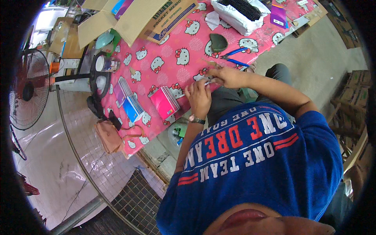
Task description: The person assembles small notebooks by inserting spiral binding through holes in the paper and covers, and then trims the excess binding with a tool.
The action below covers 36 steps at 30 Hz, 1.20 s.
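Note:
My left hand [199, 97], with a watch on its wrist, is at the near edge of the table, fingers bent and closed. My right hand [232, 77] meets it there, its thumb and fingers pinched together. A thin, pale thing [208, 83] shows between the two hands; most of it is hidden by the fingers. Left of my left hand lies a stack of pink notebooks [163, 102], with blue notebooks [133, 108] and purple notebooks [123, 91] farther left. Pliers with blue handles [237, 62] lie just beyond my right hand, beside a dark green dish [218, 42].
A pink patterned cloth [172, 70] covers the table. At the back are an open cardboard box [168, 19] and black spiral coils [244, 9] in a white bag [235, 21]. A brown pouch [109, 136] rests at the left corner, near a fan [29, 92].

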Each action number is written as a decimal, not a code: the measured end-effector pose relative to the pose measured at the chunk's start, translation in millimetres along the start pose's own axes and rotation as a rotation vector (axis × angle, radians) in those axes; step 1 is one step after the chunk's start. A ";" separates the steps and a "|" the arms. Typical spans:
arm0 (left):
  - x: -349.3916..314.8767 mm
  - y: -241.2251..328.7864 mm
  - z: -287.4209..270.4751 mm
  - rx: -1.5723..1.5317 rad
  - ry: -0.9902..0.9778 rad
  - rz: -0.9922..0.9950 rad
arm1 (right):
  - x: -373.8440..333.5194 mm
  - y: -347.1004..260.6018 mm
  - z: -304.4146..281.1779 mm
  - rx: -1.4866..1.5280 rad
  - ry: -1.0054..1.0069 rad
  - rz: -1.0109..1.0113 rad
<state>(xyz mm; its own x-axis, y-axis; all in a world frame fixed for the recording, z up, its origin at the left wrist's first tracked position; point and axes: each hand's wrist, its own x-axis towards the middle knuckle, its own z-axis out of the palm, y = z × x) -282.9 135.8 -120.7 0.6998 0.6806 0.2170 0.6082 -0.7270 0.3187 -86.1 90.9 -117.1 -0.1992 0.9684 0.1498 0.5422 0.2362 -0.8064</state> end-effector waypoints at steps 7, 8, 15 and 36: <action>0.5 -0.4 1.9 0.011 -0.020 0.009 | -1.4 -9.5 -4.3 -0.118 -0.036 -0.032; -0.1 -1.3 2.3 0.017 -0.017 -0.001 | 0.6 -12.0 -5.9 -0.114 -0.092 0.048; 1.3 -3.9 0.9 0.020 -0.003 0.010 | -1.1 -16.4 -8.2 -0.179 0.006 -0.084; -4.9 -10.7 3.9 0.064 -0.032 -0.016 | 56.5 76.6 -60.2 -0.543 0.067 0.089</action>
<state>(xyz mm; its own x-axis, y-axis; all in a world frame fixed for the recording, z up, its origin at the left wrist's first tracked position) -291.4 139.9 -128.8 0.7010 0.6895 0.1821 0.6413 -0.7212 0.2617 -6.6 168.4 -135.9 -0.0903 0.9854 0.1446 0.9012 0.1427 -0.4092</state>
